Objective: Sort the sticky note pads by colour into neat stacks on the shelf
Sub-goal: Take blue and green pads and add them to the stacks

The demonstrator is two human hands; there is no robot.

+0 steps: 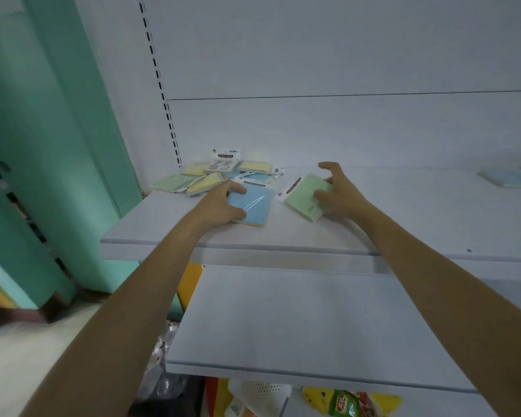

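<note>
On the upper white shelf [169,227] a loose pile of wrapped sticky note pads [211,176] lies at the back left, in green, yellow and blue. My left hand [220,203] grips a blue pad [254,206] by its left edge, just in front of the pile. To its right, my right hand [340,191] holds a green pad [306,200] by its right side, fingers curled over it and the index finger raised. Both pads rest on the shelf. A pale blue pad [510,177] lies alone at the far right.
A second white shelf [313,326] juts out below, under my forearms. Beneath it sit packaged goods [340,403]. A slotted upright [160,85] runs up the back panel at the left, beside a teal wall [42,130].
</note>
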